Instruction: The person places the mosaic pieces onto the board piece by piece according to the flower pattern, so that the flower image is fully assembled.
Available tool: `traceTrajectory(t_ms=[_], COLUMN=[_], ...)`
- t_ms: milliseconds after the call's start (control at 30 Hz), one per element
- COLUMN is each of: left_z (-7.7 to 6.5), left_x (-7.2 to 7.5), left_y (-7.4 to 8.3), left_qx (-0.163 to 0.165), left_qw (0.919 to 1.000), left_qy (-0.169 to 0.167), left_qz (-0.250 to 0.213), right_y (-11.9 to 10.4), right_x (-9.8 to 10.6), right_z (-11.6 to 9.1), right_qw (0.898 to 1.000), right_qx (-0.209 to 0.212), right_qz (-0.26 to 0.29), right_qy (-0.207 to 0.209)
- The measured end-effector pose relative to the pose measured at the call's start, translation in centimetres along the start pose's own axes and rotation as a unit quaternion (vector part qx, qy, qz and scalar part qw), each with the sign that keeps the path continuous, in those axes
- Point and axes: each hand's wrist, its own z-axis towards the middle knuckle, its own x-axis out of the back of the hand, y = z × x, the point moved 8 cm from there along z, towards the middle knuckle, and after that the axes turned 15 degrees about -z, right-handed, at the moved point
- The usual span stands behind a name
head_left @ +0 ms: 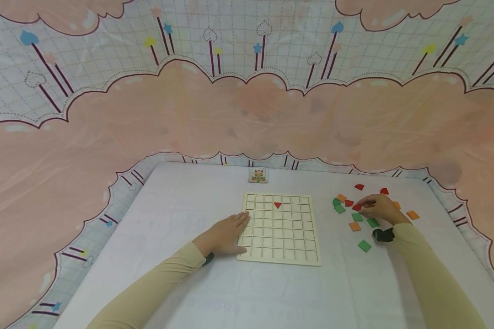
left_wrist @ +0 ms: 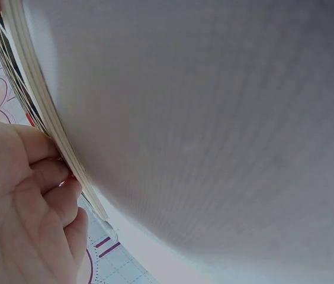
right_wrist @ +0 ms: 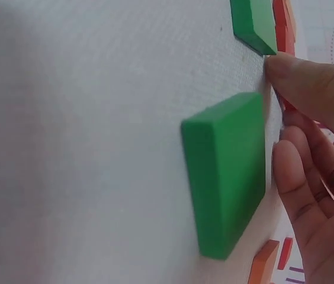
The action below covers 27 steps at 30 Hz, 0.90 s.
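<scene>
A pale wooden grid board [head_left: 286,262] lies mid-table, with a red triangle piece [head_left: 277,205] in its upper part. My left hand [head_left: 227,234] rests at the board's left edge, fingers over the rim and thumb near the lower corner. In the left wrist view, the fingers [left_wrist: 63,195] touch the board's side [left_wrist: 48,112]. Over to the right, my right hand [head_left: 379,208] pinches a small red piece [head_left: 357,207] among scattered pieces. From the right wrist, thumb and forefinger [right_wrist: 309,77] mostly hide that piece. A green square tile [right_wrist: 235,177] lies close to this hand.
Orange squares [head_left: 355,226], green squares [head_left: 364,246] and red rounded pieces [head_left: 359,187] lie scattered around the right hand. A small pattern card [head_left: 258,175] lies behind the board. White cloth [head_left: 181,192] covers the table, and a peach patterned curtain [head_left: 247,119] hangs around it.
</scene>
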Motion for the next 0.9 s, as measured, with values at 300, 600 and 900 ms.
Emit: traceTrajectory(t_ms=[300,600,900], left_z=[0.2,0.0,0.3], left_x=[-0.2,-0.1,-0.4], left_y=[-0.2,0.1,-0.3], left_qx=[-0.004,-0.022,-0.009], left_qw=[1.0000,0.9996,0.9999], left_qy=[0.002,0.007,0.002], left_qz=[0.002,-0.017,0.003], right_y=[0.1,-2.5,-8.0], right_x=[0.3,0.5,-0.3], right_z=[-0.2,0.0,0.7], right_qw=[1.000,0.998,0.992], right_qx=[0.006,0.042,0.109], right_qz=[0.014,0.023,0.030], right_qy=[0.014,0.042,0.063])
